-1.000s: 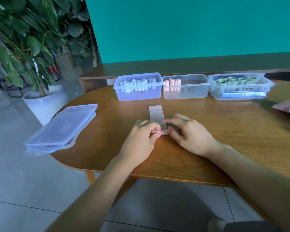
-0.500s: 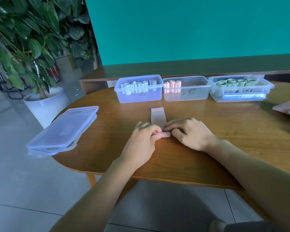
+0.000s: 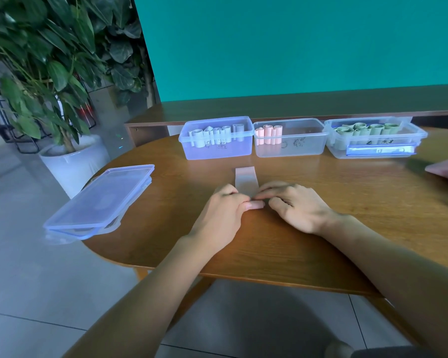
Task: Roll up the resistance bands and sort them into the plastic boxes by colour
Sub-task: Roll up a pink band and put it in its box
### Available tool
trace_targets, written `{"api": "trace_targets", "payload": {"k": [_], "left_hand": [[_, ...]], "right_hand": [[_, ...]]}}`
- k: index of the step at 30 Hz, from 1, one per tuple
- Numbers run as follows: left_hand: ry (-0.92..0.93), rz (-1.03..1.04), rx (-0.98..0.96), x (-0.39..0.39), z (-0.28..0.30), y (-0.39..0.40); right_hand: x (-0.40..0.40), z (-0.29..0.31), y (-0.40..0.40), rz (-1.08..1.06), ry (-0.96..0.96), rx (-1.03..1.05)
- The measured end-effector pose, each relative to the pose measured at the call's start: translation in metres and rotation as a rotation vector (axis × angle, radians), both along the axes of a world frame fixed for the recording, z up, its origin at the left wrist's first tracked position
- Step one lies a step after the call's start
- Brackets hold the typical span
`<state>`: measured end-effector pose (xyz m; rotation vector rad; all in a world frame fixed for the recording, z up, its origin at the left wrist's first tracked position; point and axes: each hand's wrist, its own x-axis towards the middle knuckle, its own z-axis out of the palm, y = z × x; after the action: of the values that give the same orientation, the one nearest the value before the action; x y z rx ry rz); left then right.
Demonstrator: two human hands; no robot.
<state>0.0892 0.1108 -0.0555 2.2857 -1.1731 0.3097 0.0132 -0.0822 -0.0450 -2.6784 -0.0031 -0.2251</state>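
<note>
Both hands meet at the rolled near end of a pink resistance band [image 3: 246, 180] on the bench [image 3: 347, 202]: left hand [image 3: 223, 215] and right hand [image 3: 295, 208] pinch the roll. Its unrolled strip runs straight away toward the middle box [image 3: 291, 147] holding pink rolls.

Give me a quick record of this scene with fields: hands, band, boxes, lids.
hands: left hand and right hand both pinch the rolled end of the pink band
band: part rolled, flat tail points toward the boxes
boxes: left box holds pale rolls; middle box pink rolls; right box green rolls
lids: stacked lids at table's left edge
</note>
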Motion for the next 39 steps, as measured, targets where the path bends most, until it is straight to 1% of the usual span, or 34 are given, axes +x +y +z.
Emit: {"api": "trace_targets", "payload": {"k": [3,7,11,17,21,25,28,32,35,39], "left_hand": [[-0.023,0.023,-0.036,0.003,0.000,0.000],[-0.039,0.029,-0.029,0.005,-0.003,0.000],[-0.112,0.023,-0.052,0.007,-0.005,-0.002],[-0.077,-0.018,-0.073,0.009,-0.005,-0.003],[-0.054,-0.023,-0.094,0.008,-0.005,-0.003],[-0.062,-0.031,-0.098,0.009,-0.004,-0.005],[-0.062,-0.026,-0.105,0.011,-0.003,-0.006],[-0.133,-0.004,-0.091,0.012,-0.005,-0.006],[-0.092,0.006,-0.110,0.012,-0.005,-0.006],[-0.092,0.014,-0.102,0.010,-0.004,-0.006]], "right_hand": [[0.003,-0.002,-0.001,0.000,-0.007,-0.016],[0.005,0.001,-0.002,0.015,-0.002,-0.016],[0.007,0.005,0.001,0.026,0.018,-0.092],[0.019,0.001,-0.004,0.052,0.037,-0.229],[0.027,-0.002,-0.007,0.079,0.001,-0.140],[0.031,-0.003,-0.009,0.123,0.052,-0.059],[0.033,-0.002,-0.011,0.106,0.067,-0.018],[0.040,-0.004,-0.017,0.086,0.087,-0.119],[0.045,-0.006,-0.025,0.071,0.107,-0.148],[0.053,-0.005,-0.035,0.057,0.138,-0.192]]}}
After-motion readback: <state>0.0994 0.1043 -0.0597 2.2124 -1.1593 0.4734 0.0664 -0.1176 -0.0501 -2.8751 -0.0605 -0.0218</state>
